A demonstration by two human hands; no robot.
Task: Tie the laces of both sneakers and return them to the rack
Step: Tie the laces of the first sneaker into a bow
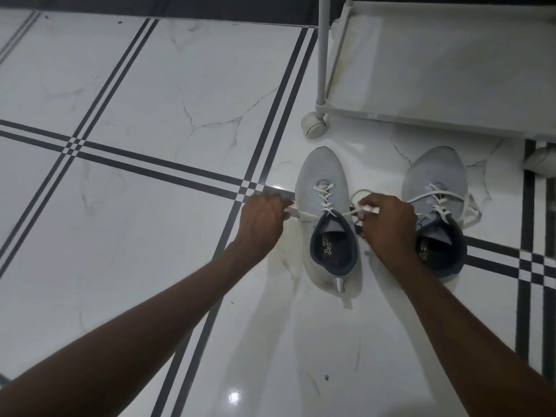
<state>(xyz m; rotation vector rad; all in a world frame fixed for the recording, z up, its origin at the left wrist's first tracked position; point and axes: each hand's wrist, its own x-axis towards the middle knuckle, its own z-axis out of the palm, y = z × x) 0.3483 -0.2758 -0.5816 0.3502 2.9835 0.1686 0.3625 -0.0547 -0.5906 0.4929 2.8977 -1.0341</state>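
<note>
Left hand fingers pinching lace end, right hand gripping other lace, hiding right sneaker's tongue

both arms reach forward, left hand and right hand pinched closed.

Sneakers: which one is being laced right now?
The left sneaker: the left hand and right hand pull its lace ends apart. The right sneaker lies untouched, laces loose.

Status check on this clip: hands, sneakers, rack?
Left hand and right hand each pulling a lace end of the left sneaker. Right sneaker laces loose. Both on floor; rack shelf bare.
</note>
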